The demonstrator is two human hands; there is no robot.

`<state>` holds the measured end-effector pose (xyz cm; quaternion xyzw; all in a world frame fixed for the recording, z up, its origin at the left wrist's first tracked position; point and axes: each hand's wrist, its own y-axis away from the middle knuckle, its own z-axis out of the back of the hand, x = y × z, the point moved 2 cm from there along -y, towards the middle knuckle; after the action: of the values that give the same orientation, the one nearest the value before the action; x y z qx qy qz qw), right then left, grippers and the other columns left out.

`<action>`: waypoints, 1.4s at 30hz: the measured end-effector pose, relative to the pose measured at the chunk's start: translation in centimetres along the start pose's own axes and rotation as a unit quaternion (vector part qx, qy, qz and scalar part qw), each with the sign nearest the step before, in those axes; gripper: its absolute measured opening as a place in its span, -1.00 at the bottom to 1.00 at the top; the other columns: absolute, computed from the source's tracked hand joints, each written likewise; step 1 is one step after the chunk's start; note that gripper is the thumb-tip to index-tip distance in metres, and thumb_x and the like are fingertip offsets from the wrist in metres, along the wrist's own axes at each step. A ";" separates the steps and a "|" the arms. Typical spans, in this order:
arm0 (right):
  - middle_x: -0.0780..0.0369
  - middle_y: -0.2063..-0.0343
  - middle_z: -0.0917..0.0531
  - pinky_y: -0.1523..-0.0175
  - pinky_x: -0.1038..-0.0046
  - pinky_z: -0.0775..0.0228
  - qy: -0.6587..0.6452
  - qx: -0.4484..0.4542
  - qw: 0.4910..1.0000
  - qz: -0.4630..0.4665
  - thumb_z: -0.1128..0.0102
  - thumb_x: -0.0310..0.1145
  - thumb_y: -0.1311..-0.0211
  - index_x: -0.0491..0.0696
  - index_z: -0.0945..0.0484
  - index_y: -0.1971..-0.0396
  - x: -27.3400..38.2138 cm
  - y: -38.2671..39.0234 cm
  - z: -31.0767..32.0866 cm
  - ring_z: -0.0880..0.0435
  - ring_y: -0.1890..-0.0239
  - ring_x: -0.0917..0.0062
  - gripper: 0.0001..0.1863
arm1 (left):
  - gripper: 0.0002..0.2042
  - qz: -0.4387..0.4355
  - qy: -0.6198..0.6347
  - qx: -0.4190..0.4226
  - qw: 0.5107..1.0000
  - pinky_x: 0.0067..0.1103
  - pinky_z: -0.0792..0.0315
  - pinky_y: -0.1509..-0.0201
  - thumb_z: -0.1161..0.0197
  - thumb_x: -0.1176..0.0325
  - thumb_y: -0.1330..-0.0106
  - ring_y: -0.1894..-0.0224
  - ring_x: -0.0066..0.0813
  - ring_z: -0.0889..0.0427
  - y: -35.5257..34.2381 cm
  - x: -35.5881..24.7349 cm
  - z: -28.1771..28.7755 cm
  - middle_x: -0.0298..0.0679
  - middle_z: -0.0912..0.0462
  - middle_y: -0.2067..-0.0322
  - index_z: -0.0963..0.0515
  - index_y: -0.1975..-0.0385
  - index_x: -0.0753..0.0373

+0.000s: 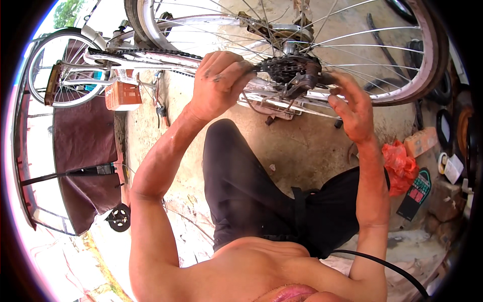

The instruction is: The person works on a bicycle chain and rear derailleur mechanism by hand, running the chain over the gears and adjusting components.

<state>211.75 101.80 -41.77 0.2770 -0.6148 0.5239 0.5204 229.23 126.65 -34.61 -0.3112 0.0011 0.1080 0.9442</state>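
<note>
A white bicycle's spoked rear wheel (421,75) spans the top of the view. At its hub sits a dark, greasy cassette (284,68), with the rear derailleur (303,83) beside it. My left hand (221,83) is closed, its fingers curled round the bicycle chain (166,54) just left of the cassette; the fingertips are partly hidden. To the right of the derailleur, my right hand (354,108) is raised with thumb and fingers bent but apart. Its fingertips are close to the derailleur; whether they touch it I cannot tell. Dark grease marks both hands.
A pedal (53,83) and another spoked wheel (35,65) stand at the far left, near orange bricks (123,95). A maroon sheet (80,156) hangs below them. On the right lie a red plastic bag (400,168), a brick (421,142), a dark card (415,196) and several tyres (444,127).
</note>
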 end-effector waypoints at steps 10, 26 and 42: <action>0.20 0.17 -0.67 0.02 0.48 -0.46 0.094 -0.052 0.994 -0.008 -0.26 -0.40 -0.19 -0.18 -0.63 0.03 0.3 1.2 2.1 -0.64 0.14 0.49 -0.66 | -0.83 0.001 0.023 0.044 0.999 -0.39 -0.49 0.12 -0.43 0.43 -0.16 0.22 -0.23 -0.65 -0.5 0.6 0.4 -0.27 -0.67 0.28 -0.63 0.26 0.22; -0.03 0.16 -0.72 -0.03 0.20 -0.54 0.281 0.294 0.899 -0.164 -0.35 -0.03 -0.13 -0.17 -0.59 -0.06 -0.7 2.2 -0.7 -0.73 0.12 0.12 -0.39 | -0.74 -0.026 0.065 0.098 0.993 -0.34 -0.51 0.12 -0.37 0.56 -0.20 0.20 -0.16 -0.60 -0.8 0.2 2.1 -0.17 -0.62 0.28 -0.63 0.09 0.29; 0.00 0.15 -0.69 -0.05 0.20 -0.51 0.270 0.273 0.913 -0.140 -0.34 -0.09 -0.18 -0.17 -0.57 -0.06 -1.7 2.4 -1.6 -0.70 0.10 0.13 -0.45 | -0.83 0.031 -0.209 0.150 0.966 -0.36 -0.40 -0.04 -0.22 0.47 -0.14 0.13 -0.32 -0.62 -2.3 0.0 2.8 -0.32 -0.67 0.25 -0.63 0.26 0.17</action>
<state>210.74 103.66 -44.37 0.3393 -0.2390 0.6481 0.6385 229.51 126.51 -31.01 -0.1361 -0.1707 0.1988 0.9554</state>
